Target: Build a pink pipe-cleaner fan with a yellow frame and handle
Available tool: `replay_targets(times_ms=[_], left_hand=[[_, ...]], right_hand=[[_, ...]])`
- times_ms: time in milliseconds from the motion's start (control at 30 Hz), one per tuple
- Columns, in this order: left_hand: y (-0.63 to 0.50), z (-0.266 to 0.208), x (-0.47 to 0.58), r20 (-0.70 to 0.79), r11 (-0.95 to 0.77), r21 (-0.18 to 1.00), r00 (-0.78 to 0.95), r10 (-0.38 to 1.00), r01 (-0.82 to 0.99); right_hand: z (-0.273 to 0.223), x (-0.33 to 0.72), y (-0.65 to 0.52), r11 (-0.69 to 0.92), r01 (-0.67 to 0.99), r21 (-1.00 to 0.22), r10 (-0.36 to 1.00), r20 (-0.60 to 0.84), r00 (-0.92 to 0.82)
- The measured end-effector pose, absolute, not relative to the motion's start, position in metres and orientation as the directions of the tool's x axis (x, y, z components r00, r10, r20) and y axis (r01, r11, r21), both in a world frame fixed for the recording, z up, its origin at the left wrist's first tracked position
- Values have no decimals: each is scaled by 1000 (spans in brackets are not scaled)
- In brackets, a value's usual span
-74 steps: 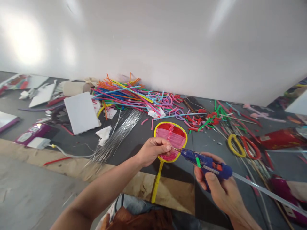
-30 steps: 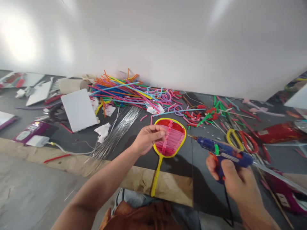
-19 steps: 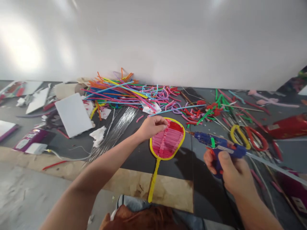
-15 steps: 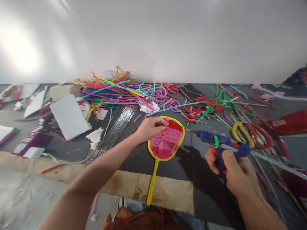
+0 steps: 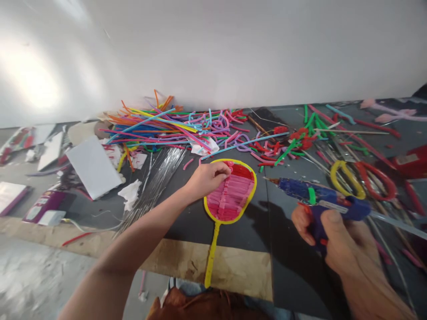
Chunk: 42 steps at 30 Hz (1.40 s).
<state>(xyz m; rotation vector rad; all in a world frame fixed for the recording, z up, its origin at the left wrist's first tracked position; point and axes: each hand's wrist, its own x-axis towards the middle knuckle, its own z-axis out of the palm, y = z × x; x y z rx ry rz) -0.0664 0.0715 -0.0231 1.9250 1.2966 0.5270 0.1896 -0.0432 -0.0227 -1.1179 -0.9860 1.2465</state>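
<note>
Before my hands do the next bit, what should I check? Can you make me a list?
1. Glue gun gripped in your right hand: ok.
2. Nozzle apart from the yellow-rimmed paddle: ok.
3. Nozzle aimed away from your left hand: not ok, it points that way.
4. Clear stick at the gun's back: ok.
5. Nozzle cool: cannot tell.
6. Something small pinched in your left hand: cannot tell.

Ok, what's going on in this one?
The person's right hand grips a blue glue gun, held apart from a pink-and-red, yellow-rimmed paddle. The left hand is at the paddle's upper left; whether it pinches anything is hard to tell. The yellow handle points to the near side, and a heap of coloured stems lies beyond on the dark table.
</note>
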Motion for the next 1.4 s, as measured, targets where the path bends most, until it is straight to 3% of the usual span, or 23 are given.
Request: replay_targets(times_ms=[100, 233, 400, 533, 633, 833, 1100, 1400], left_hand=[[70, -20, -66, -54, -225, 755, 400, 915, 616], [70, -18, -67, -51, -143, 858, 357, 933, 494], [68, -12, -68, -248, 229, 969, 317, 915, 96], [57, -4, -68, -325, 444, 839, 365, 872, -314], [42, 0, -64, -308, 482, 757, 409, 859, -441], [22, -2, -56, -291, 478, 741, 416, 861, -472], [15, -6, -64, -249, 435, 760, 403, 881, -482], [15, -6, -71, -283, 434, 766, 358, 890, -474]], right_hand=[[-23, 191, -43, 14, -139, -990, 999, 6, 54], [-22, 191, -44, 10, -122, -992, 998, 3, 56], [-20, 189, -45, -9, -166, -986, 998, -18, 53], [-18, 184, -45, -6, -173, -985, 999, -12, 31], [-20, 177, -48, -21, -224, -974, 1000, -19, -11], [-27, 171, -54, -148, -230, -962, 984, -121, -129], [-20, 168, -54, -128, -219, -967, 991, -117, -60], [-37, 177, -52, -73, -214, -974, 993, -50, -111]])
